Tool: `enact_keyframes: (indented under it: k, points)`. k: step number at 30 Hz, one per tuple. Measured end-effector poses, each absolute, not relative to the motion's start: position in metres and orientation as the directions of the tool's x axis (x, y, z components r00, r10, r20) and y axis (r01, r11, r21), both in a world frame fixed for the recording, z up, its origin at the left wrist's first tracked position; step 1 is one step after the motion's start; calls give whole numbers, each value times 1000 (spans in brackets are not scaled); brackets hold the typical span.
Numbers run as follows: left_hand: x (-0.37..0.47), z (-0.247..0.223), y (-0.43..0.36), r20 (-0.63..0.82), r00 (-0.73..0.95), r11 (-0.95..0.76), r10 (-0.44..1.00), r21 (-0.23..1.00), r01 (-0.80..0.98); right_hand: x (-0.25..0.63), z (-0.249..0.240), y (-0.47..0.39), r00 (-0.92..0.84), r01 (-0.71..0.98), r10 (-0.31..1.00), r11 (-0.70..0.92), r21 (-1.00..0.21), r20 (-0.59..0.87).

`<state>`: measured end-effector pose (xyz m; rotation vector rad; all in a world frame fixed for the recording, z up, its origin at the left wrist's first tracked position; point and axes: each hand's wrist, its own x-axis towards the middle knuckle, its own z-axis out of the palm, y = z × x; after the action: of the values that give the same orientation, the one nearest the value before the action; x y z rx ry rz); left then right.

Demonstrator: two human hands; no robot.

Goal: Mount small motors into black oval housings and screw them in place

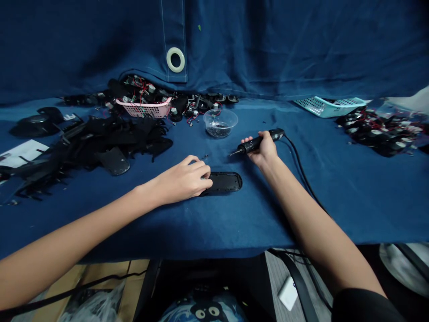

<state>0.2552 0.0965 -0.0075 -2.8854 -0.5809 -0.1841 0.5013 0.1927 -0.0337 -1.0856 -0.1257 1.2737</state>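
Observation:
My right hand (263, 150) is wrapped round a black electric screwdriver (256, 144), its bit pointing left and a cord trailing from the back. The bit is in the air, apart from the other things. My left hand (191, 179) has its fingers curled over the left end of a long black plastic shell (226, 181), which lies open side up on the blue cloth. The fingers cover that end of the shell. Just beyond the left fingertips lies a small dark piece (205, 157), too small to name. A clear plastic bowl (220, 118) with small dark screws stands behind both hands.
On the left lies a pile of black plastic parts (110, 141). A pink basket (144, 108) of wired components sits at the back. To the right are a turquoise basket (330, 107) and a heap of wired parts (378, 129). The screwdriver cord (303, 172) runs over the front edge.

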Motion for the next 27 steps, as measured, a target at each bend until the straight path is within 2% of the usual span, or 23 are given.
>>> enact_keyframes:
  k: [3,7,9,12,15,21,27]
  points:
    - [256,-9,96,160,905,-909,393,-79,409,501,-33,192,350,-703,810,-105,-703,-471]
    - [253,-11,101,229,841,-865,490,244,438,501,-33,192,340,-708,816,-106,-699,-468]
    - [252,-11,113,307,770,-819,559,349,456,501,-33,191,337,-709,818,-105,-697,-466]
    - [258,-9,148,430,636,-766,641,421,486,501,-32,191,340,-709,819,-100,-698,-462]
    - [273,-8,197,455,478,-655,751,600,458,502,-30,190,351,-708,816,-90,-701,-460]
    - [315,-8,276,457,327,-561,827,705,434,502,-26,188,363,-706,817,-73,-705,-447]
    - [326,-5,279,480,251,-541,840,772,334,501,-26,187,356,-707,821,-77,-703,-447]
